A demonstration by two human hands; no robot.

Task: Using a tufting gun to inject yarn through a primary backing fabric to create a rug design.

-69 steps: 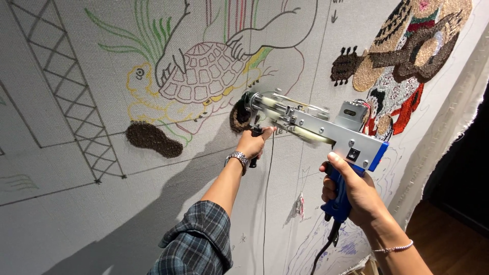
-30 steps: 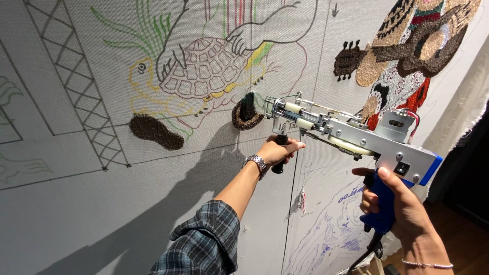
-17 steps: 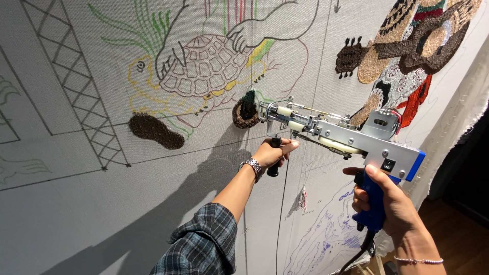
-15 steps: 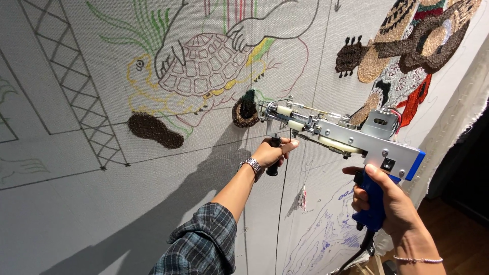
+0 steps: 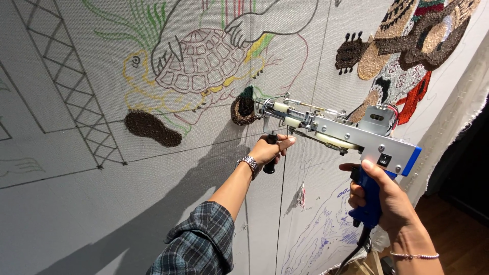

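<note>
A grey stretched tufting cloth [image 5: 76,214] fills my view, drawn with a turtle outline [image 5: 196,66]. Against it I hold a silver tufting gun [image 5: 336,135], its tip at a dark tufted patch [image 5: 243,109]. My right hand [image 5: 382,198] has a closed grip around the blue rear handle [image 5: 369,201]; my left hand [image 5: 270,150] is wrapped tight around the black front handle [image 5: 269,165].
</note>
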